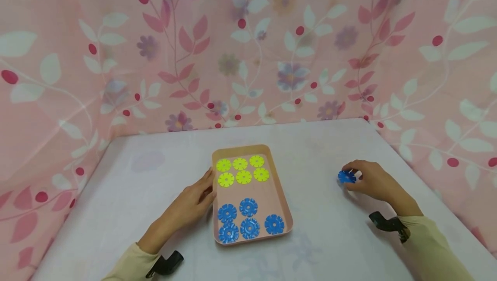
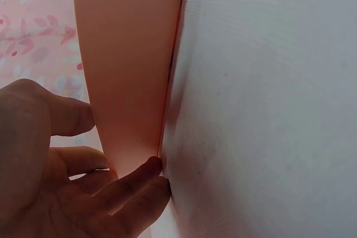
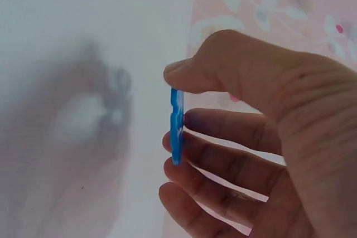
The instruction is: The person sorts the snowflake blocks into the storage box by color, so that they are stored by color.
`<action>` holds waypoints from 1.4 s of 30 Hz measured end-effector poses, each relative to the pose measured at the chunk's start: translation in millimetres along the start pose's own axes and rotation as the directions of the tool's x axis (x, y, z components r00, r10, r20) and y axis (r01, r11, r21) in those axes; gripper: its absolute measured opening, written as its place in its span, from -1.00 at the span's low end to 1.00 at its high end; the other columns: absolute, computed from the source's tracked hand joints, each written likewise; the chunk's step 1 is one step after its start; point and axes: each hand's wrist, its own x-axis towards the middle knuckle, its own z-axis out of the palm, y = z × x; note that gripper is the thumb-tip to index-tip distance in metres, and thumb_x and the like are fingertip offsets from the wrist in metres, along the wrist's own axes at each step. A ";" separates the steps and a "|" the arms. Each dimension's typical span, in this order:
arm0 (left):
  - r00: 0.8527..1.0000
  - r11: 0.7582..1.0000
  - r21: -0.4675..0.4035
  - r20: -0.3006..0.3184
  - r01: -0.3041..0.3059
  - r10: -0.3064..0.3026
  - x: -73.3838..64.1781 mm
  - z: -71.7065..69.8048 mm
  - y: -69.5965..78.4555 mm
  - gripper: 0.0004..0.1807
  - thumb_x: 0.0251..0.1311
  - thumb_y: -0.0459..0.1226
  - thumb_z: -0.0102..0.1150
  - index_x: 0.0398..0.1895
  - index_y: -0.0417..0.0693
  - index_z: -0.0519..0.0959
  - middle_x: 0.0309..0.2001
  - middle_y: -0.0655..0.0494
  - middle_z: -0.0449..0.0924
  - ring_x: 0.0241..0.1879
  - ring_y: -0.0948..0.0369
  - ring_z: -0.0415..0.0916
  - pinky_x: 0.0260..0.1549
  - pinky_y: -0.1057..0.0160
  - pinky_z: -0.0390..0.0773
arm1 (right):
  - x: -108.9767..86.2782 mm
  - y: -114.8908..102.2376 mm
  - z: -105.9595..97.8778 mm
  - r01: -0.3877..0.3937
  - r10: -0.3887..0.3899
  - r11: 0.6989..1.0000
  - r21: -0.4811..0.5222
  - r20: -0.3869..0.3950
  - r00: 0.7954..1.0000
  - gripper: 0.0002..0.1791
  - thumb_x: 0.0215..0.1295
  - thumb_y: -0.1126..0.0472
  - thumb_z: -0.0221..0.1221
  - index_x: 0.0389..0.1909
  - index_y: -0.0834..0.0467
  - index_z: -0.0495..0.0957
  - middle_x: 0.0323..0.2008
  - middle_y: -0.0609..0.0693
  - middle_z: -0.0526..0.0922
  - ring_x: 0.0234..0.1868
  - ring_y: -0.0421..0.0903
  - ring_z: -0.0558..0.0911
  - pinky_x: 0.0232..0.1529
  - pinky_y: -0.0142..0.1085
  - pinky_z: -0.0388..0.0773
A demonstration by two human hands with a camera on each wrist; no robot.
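Observation:
My right hand [image 1: 366,179] pinches a notched blue plastic disc [image 1: 347,176] between thumb and fingers, right of the tray. In the right wrist view that blue disc [image 3: 177,126] is seen edge-on, the thumb on its upper edge, and a shadow falls on the table beside it. My left hand [image 1: 190,203] touches the left side of a shallow pink tray [image 1: 285,205]. Up close in the left wrist view, fingertips rest against the tray wall [image 2: 131,65], low down by the table. Inside the tray, several yellow discs [image 1: 243,177] lie in two rows at the far end; several blue discs [image 1: 250,228] lie at the near end.
A white cloth [image 1: 322,246] covers the table. Pink floral curtains [image 1: 248,56] hang behind it and along both sides. Black wrist mounts [image 1: 388,222] are strapped over both light sleeves [image 1: 431,246].

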 end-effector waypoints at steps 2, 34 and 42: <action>1.000 1.000 0.002 -0.005 -0.006 0.006 0.2 -0.3 -0.1 -0.28 0.49 -0.25 0.17 0.61 -0.24 0.16 0.62 -0.12 0.03 0.50 -0.09 0.20 0.31 -0.12 0.36 | 2.6 -1.6 -2.2 0.014 -0.014 1.000 0.004 -0.010 1.000 -0.57 0.14 0.23 0.51 0.02 0.28 0.69 -0.15 0.05 0.70 -0.23 0.01 0.63 -0.28 -0.18 0.67; 1.000 1.000 0.010 -0.002 0.007 -0.007 0.1 -1.1 4.3 -0.28 0.50 -0.26 0.16 0.62 -0.20 0.15 0.63 -0.09 0.02 0.36 -0.07 0.44 0.23 -0.10 0.49 | 27.0 -60.5 -14.9 0.210 -0.206 0.977 0.040 -0.081 0.975 -0.56 0.12 0.19 0.57 0.01 0.23 0.70 -0.10 0.01 0.72 -0.22 -0.08 0.66 -0.20 -0.19 0.70; 1.000 1.000 0.015 -0.008 0.008 -0.008 0.1 -1.3 3.6 -0.27 0.50 -0.24 0.16 0.62 -0.19 0.15 0.63 -0.08 0.02 0.33 -0.06 0.48 0.20 -0.09 0.52 | 31.7 -70.4 -14.8 0.221 -0.218 0.975 0.037 -0.065 0.974 -0.55 0.11 0.23 0.57 0.01 0.24 0.70 -0.12 -0.01 0.72 -0.22 -0.07 0.65 -0.18 -0.08 0.72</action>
